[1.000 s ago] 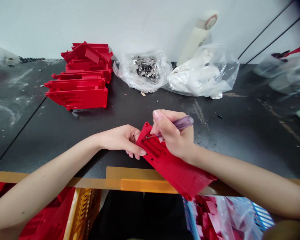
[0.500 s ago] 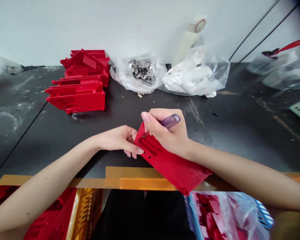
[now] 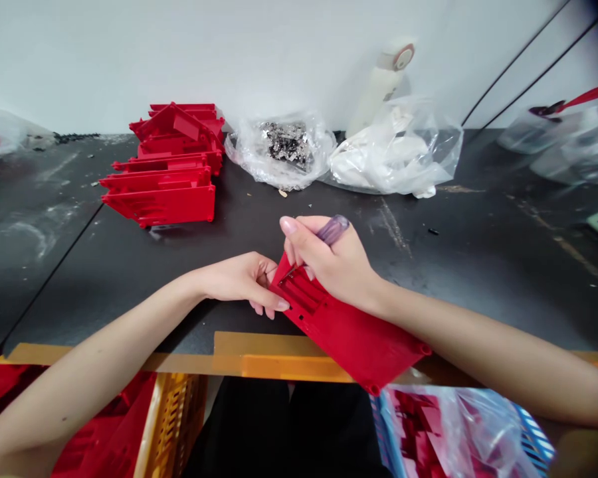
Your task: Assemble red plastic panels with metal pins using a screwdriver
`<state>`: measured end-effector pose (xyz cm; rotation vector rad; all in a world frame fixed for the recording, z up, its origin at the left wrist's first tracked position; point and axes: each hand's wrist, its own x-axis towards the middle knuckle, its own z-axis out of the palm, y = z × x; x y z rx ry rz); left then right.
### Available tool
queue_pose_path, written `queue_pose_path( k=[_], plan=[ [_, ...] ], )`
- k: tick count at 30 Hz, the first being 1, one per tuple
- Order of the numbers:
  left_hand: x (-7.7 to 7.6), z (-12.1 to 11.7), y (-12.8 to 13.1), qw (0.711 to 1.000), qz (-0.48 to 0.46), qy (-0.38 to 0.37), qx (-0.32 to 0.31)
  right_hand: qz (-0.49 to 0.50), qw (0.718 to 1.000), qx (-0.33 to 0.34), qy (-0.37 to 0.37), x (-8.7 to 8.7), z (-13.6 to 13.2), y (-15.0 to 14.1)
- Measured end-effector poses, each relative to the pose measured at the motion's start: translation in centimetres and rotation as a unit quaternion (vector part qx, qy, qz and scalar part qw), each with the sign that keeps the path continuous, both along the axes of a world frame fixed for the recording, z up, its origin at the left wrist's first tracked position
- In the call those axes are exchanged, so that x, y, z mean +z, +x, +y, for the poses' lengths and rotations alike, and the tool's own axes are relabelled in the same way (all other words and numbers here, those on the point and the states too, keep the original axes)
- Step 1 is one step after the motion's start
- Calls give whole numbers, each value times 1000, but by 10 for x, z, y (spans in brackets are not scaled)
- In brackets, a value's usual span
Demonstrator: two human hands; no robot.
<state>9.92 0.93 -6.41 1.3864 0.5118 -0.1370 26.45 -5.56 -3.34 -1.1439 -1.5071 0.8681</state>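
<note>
A red plastic panel (image 3: pixel 359 345) lies slanted over the front edge of the bench, its slotted end toward the upper left. My left hand (image 3: pixel 246 285) grips that end, thumb on top and fingers curled beneath. In my right hand (image 3: pixel 333 265) is a slim tool with a purple see-through handle (image 3: pixel 333 230), held like a pen. Its thin dark tip reaches the slotted recess near the panel's corner; the exact kind of tip is hard to make out. My right wrist hovers over or rests on the panel; which one, I cannot tell.
Several red panels (image 3: pixel 167 202) stand in a row at the back left. Behind are a clear bag of small metal pieces (image 3: pixel 286 143), a bag of white parts (image 3: pixel 393 156) and a pale bottle (image 3: pixel 379 86). Below the bench sit a yellow crate (image 3: pixel 172 418) and a blue basket (image 3: pixel 533 431).
The tool's handle has tilted a little and sunk deeper into my right hand. My left hand keeps its hold on the panel. The whole view has shifted slightly.
</note>
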Motion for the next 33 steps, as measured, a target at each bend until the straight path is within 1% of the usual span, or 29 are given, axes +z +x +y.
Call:
queue_pose_path(
  k=[3, 7, 9, 10, 14, 19, 23, 28, 33],
  plan=[
    [-1, -1, 1, 1000, -3, 4, 1, 14, 1000, 10, -22, 2, -2, 2],
    [-1, -1, 2, 1000, -10, 14, 1, -32, 998, 36, 38, 3, -7, 2],
    [0, -2, 2, 1000, -6, 8, 5, -38, 996, 41, 65, 1, -7, 3],
    [1, -2, 2, 1000, -4, 5, 7, -32, 997, 38, 67, 0, -6, 2],
    [2, -2, 2, 1000, -3, -3, 13, -5, 999, 23, 42, -5, -3, 1],
    [1, -2, 2, 1000, 4, 7, 20, -17, 998, 5, 65, -5, -6, 0],
    [-1, -1, 1, 1000, -4, 15, 20, -45, 996, 10, 74, -4, -8, 0],
    [0, 0, 1, 1000, -2, 11, 21, -2, 999, -5, 51, -7, -4, -2],
    [2, -2, 2, 1000, 6, 3, 28, 17, 999, -16, 40, -10, -2, -3]
  ],
)
